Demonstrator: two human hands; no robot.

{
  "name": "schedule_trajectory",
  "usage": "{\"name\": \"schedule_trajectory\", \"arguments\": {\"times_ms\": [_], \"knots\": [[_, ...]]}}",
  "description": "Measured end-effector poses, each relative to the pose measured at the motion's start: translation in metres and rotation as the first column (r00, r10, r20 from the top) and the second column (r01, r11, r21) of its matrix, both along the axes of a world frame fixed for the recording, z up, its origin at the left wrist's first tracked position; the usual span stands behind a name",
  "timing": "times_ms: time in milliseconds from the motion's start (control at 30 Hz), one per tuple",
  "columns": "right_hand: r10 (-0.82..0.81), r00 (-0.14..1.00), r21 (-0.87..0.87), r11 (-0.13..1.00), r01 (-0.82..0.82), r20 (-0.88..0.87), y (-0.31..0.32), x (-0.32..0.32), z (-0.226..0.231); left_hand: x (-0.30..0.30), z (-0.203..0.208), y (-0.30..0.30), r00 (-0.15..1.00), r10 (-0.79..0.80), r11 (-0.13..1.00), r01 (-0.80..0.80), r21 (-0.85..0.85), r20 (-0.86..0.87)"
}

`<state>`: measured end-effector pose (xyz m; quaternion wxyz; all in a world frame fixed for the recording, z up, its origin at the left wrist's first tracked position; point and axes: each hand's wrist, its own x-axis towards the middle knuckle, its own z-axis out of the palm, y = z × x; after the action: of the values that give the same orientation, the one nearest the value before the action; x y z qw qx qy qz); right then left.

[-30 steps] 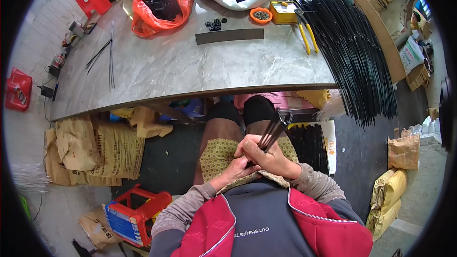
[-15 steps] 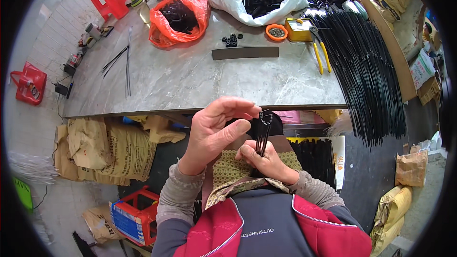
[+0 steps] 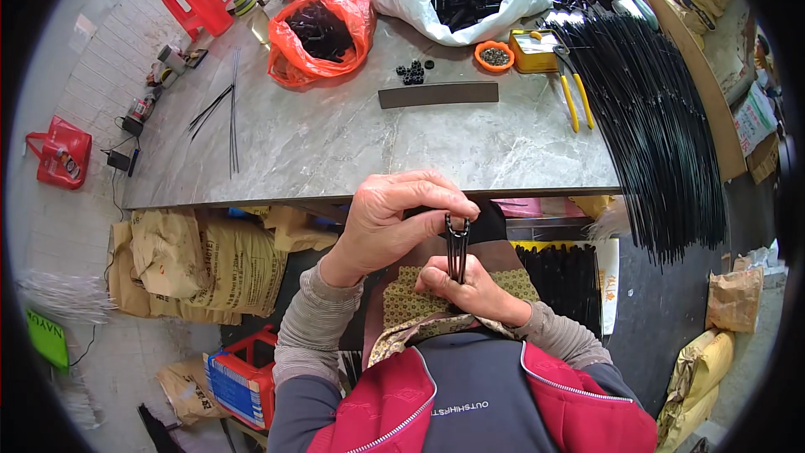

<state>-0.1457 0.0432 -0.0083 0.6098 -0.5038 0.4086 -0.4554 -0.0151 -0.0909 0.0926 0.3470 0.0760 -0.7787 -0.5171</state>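
My right hand point(image 3: 470, 289) is wrapped round a bundle of thin black rods point(image 3: 457, 256), held upright in front of my lap. The upper ends of the rods fan into a small U-shaped row with pale glints. At that row, the thumb and fingertips of my left hand point(image 3: 398, 218) are closed in a pinch on the rod ends. The lower part of the bundle is hidden by my right hand and clothing. Just beyond the hands is the front edge of the grey marbled table point(image 3: 319, 151).
On the table are a dark flat strip point(image 3: 438, 95), small black caps point(image 3: 411, 73), an orange dish point(image 3: 495, 55) of small metal parts, yellow-handled pliers point(image 3: 577, 99) and a red bag point(image 3: 321, 38) of black parts. Long black rods point(image 3: 654, 126) overhang the right edge.
My left hand has moved right and slightly down, its thumb and fingers closing on the rod ends. The bundle now stands straighter in my right hand. The whole view has shifted a little.
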Motion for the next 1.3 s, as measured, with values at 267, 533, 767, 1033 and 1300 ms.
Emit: {"name": "schedule_trajectory", "arguments": {"times_ms": [267,533,767,1033,1300], "knots": [[0.073,0.997,0.059,0.995,-0.075,0.032,-0.006,0.000,0.009,-0.003,0.022,-0.006,0.933,0.265,0.528,-0.352,-0.773,-0.244],[0.087,0.994,-0.139,0.987,-0.078,0.061,-0.022,-0.028,0.028,0.004,0.015,-0.009,0.920,0.296,0.455,-0.373,-0.809,-0.258],[-0.090,0.992,-0.348,0.931,0.115,0.087,-0.043,-0.052,0.097,0.005,0.020,-0.011,0.915,0.321,0.451,-0.376,-0.809,-0.246],[-0.037,0.993,-0.089,0.995,0.047,0.112,-0.047,-0.052,0.115,0.014,0.026,0.008,0.981,0.190,0.778,-0.170,0.606,0.030],[-0.019,0.988,-0.048,0.998,0.026,0.152,-0.045,-0.054,0.117,0.013,0.049,0.013,0.981,0.002,0.745,-0.131,0.655,0.195]]}}
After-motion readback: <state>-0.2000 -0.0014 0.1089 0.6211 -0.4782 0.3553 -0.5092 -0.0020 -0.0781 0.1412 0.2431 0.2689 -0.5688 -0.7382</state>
